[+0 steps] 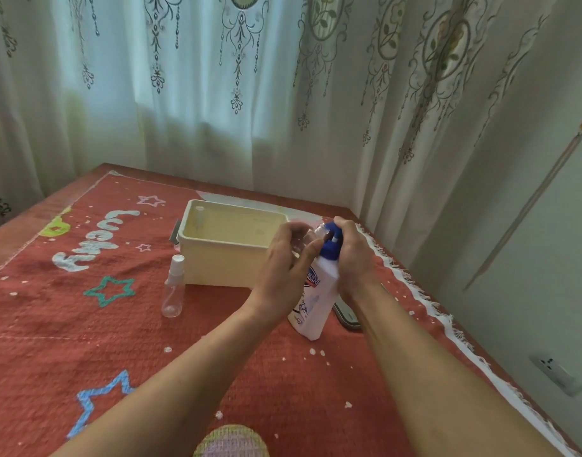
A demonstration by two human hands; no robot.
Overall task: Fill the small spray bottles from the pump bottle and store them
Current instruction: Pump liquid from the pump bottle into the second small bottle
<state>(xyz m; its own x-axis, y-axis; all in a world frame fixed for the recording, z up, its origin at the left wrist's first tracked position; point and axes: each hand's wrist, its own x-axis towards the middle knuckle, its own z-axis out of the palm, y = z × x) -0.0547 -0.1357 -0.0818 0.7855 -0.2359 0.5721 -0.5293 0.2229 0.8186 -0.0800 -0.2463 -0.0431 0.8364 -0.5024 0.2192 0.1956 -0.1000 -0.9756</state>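
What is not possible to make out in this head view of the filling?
Head view: the small clear bottle, gripped by the left hand, is mostly covered by its fingers; fill level unknown.
Head view: the pump bottle has its spout hidden under the right hand.
Head view: the dark flat object lies partly behind the right forearm; unidentifiable.
Head view: the pale item inside the box is too blurred to name.

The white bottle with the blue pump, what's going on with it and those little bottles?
A person is filling a little bottle from it. The left hand holds a small clear bottle, its top off, up to the nozzle of the pump bottle, which stands on the red mat. The right hand is curled over its blue pump head. A capped spray bottle, apparently empty, stands beside the cream box.
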